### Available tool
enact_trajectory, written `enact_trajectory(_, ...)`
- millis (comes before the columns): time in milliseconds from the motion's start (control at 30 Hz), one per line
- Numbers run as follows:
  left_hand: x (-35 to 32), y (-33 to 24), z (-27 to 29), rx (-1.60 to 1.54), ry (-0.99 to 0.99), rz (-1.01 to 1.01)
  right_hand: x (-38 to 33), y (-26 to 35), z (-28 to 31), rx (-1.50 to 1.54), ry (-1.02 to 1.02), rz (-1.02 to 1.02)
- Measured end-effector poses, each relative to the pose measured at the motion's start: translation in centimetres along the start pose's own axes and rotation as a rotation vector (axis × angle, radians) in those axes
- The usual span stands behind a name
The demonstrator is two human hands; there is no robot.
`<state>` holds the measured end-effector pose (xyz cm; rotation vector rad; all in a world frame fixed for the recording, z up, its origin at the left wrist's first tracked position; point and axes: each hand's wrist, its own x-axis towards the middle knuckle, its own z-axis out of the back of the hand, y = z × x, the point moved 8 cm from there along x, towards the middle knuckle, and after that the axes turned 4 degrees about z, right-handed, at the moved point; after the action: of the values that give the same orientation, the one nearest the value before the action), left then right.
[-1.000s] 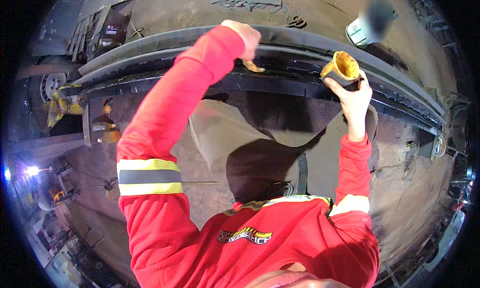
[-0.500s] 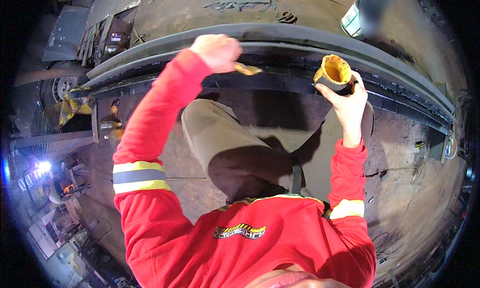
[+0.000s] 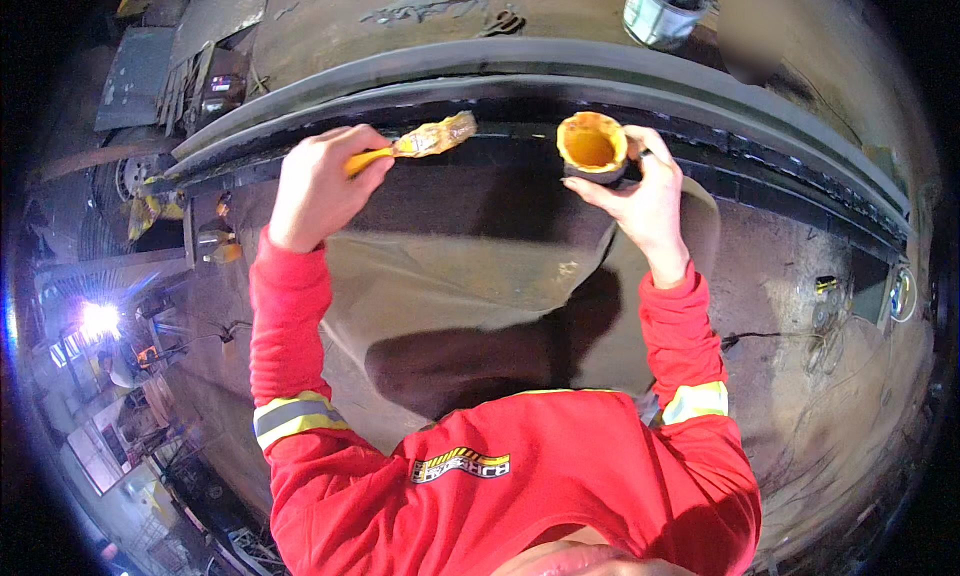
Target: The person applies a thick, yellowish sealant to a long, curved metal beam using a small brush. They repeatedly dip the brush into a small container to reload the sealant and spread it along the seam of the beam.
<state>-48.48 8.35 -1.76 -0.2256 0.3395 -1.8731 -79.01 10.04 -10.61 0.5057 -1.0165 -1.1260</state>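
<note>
My left hand [image 3: 325, 184] is closed round the yellow handle of a paintbrush [image 3: 432, 137]. The brush points right, its ferrule and bristles crusted with yellowish paint. To the right, my right hand [image 3: 650, 189] grips a small round cup [image 3: 592, 148] from its right side, thumb toward me. Yellow-orange coating covers the cup's rim and inside, while its lower outside is dark. Brush tip and cup are apart. Beyond and beneath both hands runs a long dark steel beam [image 3: 520, 81], crossing from left to right.
A white bucket [image 3: 660, 21] holding dark rods stands beyond the beam. Sheet metal plates [image 3: 135, 76] lie at the far left, near a wheel [image 3: 130, 176]. A cable [image 3: 770, 336] lies on the floor at right. Bright light glares [image 3: 100, 319] at the left.
My left hand has come nearer and to the left, turning the brush so that more of it shows. The cup in my right hand has shifted left. The view has moved too.
</note>
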Motion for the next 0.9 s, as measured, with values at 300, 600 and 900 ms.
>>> enact_trajectory(300,4.3,-21.8,1.9,0.547,-0.128,-0.593,0.3,-1.6,4.4,0.024,0.026,0.224)
enact_trajectory(600,6.9,-23.7,-4.8,0.573,-0.048,-0.577,0.8,-2.3,5.2,-0.003,0.094,0.246)
enact_trajectory(900,5.7,-15.0,-1.4,-0.018,-0.049,-0.237,0.4,-3.3,5.3,0.000,0.091,0.090)
